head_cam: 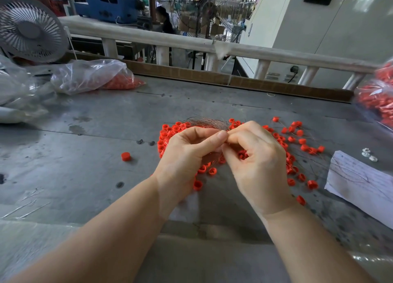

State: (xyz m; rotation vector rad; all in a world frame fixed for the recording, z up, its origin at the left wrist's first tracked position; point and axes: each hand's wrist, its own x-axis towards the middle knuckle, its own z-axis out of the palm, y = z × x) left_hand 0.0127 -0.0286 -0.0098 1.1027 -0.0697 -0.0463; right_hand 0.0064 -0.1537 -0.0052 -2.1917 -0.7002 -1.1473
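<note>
Grey metal makes up the table (95, 133) under all of this. From the left comes first a lone red cap (125, 156), well apart from the work, then a heap of red rings (168, 133) just beyond the left hand (187, 153). That hand pinches a bundle of copper wires (208, 122) between thumb and forefinger, its other fingers curled under. The bundle's long axis runs from the pinch away from the person and a little leftward, fanning out low over the heap. Touching it fingertip to fingertip, the right hand (259, 161) pinches at the same spot — seemingly on one strand, though a single strand is too fine to make out. Its lower fingers curl round a red ring (242, 155) cupped in the palm. So the relation that counts is a short one: the ring lies just below the pinch, on the near side, inside the right hand, while the wires point the opposite way, off beyond the knuckles — I judge that a strand has to be drawn back toward the person to meet the ring, and the right hand is nearer to both. Further right, loose rings (302, 142) lie scattered, some trailing wires, toward a sheet of paper (359, 176)
</note>
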